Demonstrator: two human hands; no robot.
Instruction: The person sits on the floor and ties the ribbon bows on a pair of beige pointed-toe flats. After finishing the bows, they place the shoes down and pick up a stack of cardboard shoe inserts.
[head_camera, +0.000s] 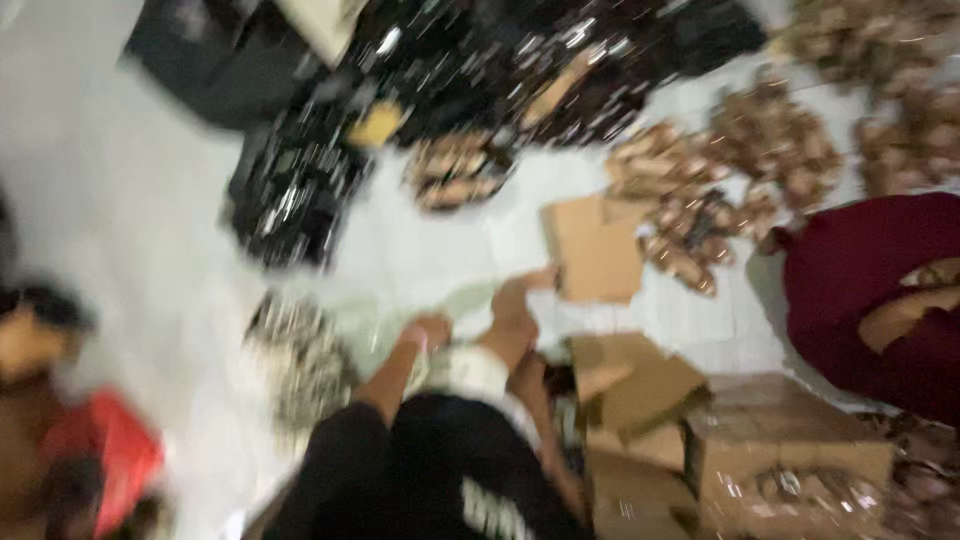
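Head view, strongly blurred by motion. Pale floor (150, 200) seen from above, strewn with heaps of footwear. Left hand (430, 330) low at centre, resting on a pale, translucent wrapping (470, 300) that lies on the floor; fingers curled, though whether the grip is closed on the wrapping cannot be told. Right hand (515, 305) just beside the left, slightly higher, fingers stretched toward the flat brown cardboard sheet (595, 250); fingertip apparently touching its lower left corner, grip state not readable through the blur. Wrapping thus under and between both hands, cardboard sheet immediately right of the right hand. White cloth or cuff (480, 370) at the right wrist. Dark garment (440, 470) filling the lower centre.

Surroundings, same view: heap of dark glittering sandals (290, 195) up left of the hands; mottled pile (300, 360) just left of the left hand; brown sandals (770, 140) in clusters upper right. Open cardboard boxes (640, 390) close to the right of the hands, one carton (790, 450) holding glinting items. Another person in a maroon sleeve (860, 280) at the right edge; red object (100, 440) at lower left.
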